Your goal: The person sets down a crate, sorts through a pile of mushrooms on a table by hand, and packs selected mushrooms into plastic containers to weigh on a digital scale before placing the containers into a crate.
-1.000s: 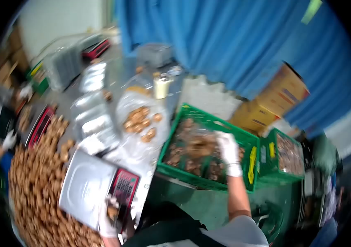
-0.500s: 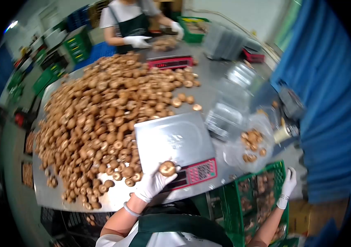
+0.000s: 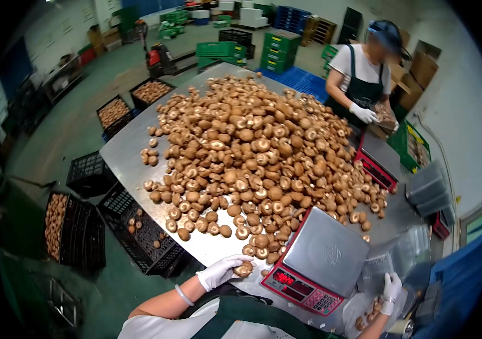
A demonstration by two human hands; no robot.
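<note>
My left hand (image 3: pixel 221 272), in a white glove, is closed round a brown mushroom (image 3: pixel 244 269) at the table's near edge. Just beyond it lies a large heap of mushrooms (image 3: pixel 241 141). Right of that hand stands a scale (image 3: pixel 328 248) with a bare steel plate and a lit red display. My right hand (image 3: pixel 392 288), also gloved, has its fingers stretched out beside the clear plastic trays (image 3: pixel 379 268); whether they touch is unclear. Below it, a clear plastic bag (image 3: pixel 354 308) has some mushrooms on it.
Across the steel table (image 3: pixel 131 150), a co-worker (image 3: pixel 365 79) holds a filled tray near a second scale (image 3: pixel 376 164). More clear trays (image 3: pixel 430 189) stand at the right. Black crates (image 3: pixel 139 237) are on the floor at left. A blue curtain (image 3: pixel 472 265) hangs at right.
My view has swung left, showing more floor and crates. My left hand still has the mushroom, now off the scale. My right hand has moved from beside the green crate to the clear trays.
</note>
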